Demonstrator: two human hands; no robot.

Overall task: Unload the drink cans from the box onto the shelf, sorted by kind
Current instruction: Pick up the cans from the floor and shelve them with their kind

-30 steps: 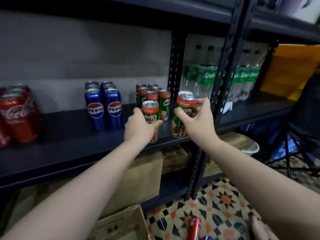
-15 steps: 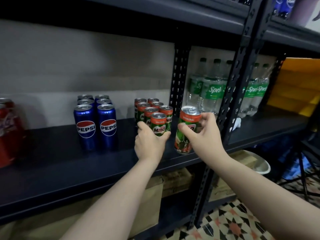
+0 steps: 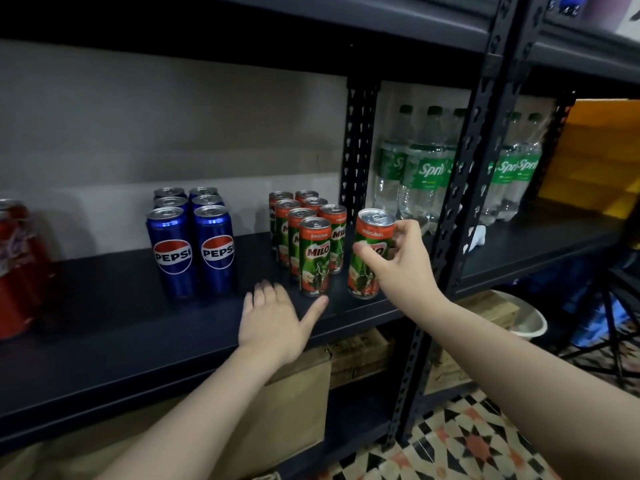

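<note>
On the dark shelf (image 3: 121, 327) stand several blue Pepsi cans (image 3: 192, 244) and, to their right, several green-and-red Milo cans (image 3: 313, 237). My right hand (image 3: 401, 268) grips one more Milo can (image 3: 369, 251), upright on the shelf's front edge just right of the group. My left hand (image 3: 273, 320) hovers with spread fingers low in front of the frontmost Milo can (image 3: 315, 259), its thumb tip near that can's base, holding nothing. Red Coca-Cola cans (image 3: 17, 265) stand at the far left, partly cut off. The box is out of view.
A black perforated upright (image 3: 464, 209) rises just right of my right hand. Sprite bottles (image 3: 426, 174) fill the neighbouring bay, with yellow bins (image 3: 602, 150) beyond. Cardboard boxes (image 3: 287, 403) sit on the lower shelf, and a white basin (image 3: 526, 320) on the patterned tiled floor.
My left hand has let go of the front Milo can and drawn back, opening. My right hand has set its Milo can down on the shelf beside the group.
</note>
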